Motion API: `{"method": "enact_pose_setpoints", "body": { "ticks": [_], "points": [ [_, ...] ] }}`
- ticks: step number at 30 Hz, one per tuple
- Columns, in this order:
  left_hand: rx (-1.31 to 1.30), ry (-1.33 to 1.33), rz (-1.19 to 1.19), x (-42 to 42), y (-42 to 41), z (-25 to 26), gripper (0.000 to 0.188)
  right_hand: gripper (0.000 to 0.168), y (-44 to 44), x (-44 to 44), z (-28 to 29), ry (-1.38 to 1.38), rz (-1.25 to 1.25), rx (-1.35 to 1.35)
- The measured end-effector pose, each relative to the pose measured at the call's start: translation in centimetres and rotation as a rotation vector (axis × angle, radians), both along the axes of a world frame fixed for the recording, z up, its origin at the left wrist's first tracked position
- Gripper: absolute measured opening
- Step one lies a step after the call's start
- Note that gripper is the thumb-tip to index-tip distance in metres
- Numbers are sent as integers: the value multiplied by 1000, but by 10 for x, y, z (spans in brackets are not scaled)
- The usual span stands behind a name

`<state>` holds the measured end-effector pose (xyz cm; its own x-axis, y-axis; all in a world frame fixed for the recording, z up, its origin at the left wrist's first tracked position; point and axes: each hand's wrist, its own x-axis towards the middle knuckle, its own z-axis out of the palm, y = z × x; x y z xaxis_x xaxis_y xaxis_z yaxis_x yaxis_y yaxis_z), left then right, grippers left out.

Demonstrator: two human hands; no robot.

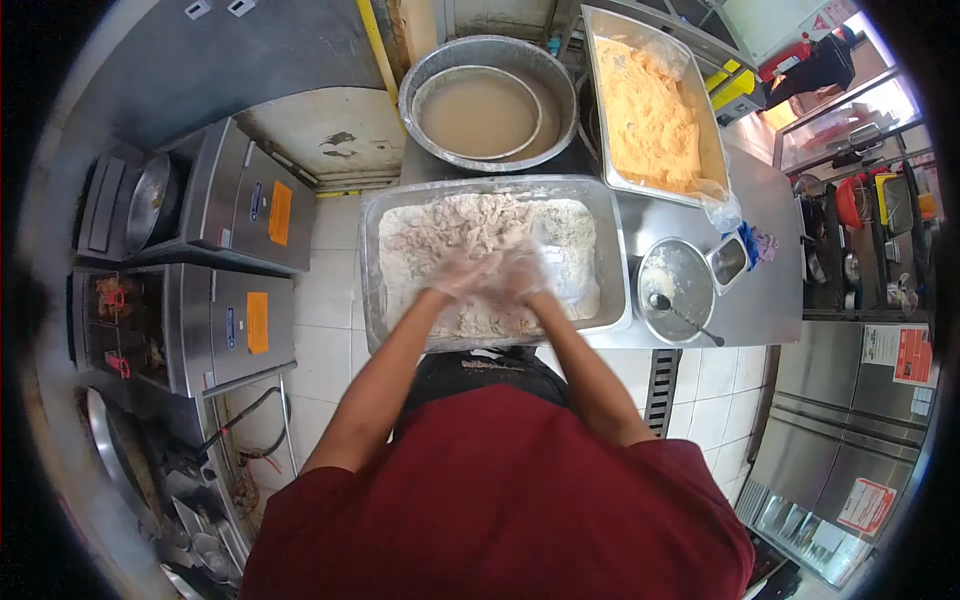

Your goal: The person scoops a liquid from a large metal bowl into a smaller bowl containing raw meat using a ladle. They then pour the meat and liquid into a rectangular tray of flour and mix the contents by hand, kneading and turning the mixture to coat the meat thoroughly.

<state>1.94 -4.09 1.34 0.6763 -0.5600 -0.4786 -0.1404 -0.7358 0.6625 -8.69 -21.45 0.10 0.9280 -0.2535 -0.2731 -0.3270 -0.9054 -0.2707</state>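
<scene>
Both of my hands are down in a large rectangular metal pan (620,262) of white flour (577,217). My left hand (466,276) and my right hand (523,271) are close together near the pan's middle, blurred by motion and seemingly in clear plastic gloves. Flour-coated pieces of food (465,221), perhaps raw meat, are heaped beyond my fingers and to the left. Loose flour fills the pan's right side. Blur hides my fingertips, so whether they grip any pieces cannot be made out.
Behind the pan stands a round metal basin (411,112) of cloudy liquid with a sieve or bowl inside. A tray (611,161) of orange crumb-like coating sits back right. A steel bowl (675,330) with a spoon (686,319) lies right. Fryers (251,315) line the left; a person (817,67) is far right.
</scene>
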Motion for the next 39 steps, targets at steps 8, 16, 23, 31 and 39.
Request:
{"method": "enact_pose_setpoints", "body": {
  "ticks": [8,16,23,31,39],
  "points": [
    [-547,449,470,-8,-9,36,59,72,14,-1,86,-335,-312,714],
    [-502,425,147,24,44,69,66,66,-48,2,100,-121,-143,660],
    [-422,278,493,33,-17,5,98,82,-3,61,15,-267,-212,-14],
    [-564,586,499,56,-39,-43,54,75,-22,73,66,-28,-45,538],
    [-540,282,345,38,-20,59,48,63,-49,34,110,-216,89,339]
  ]
}}
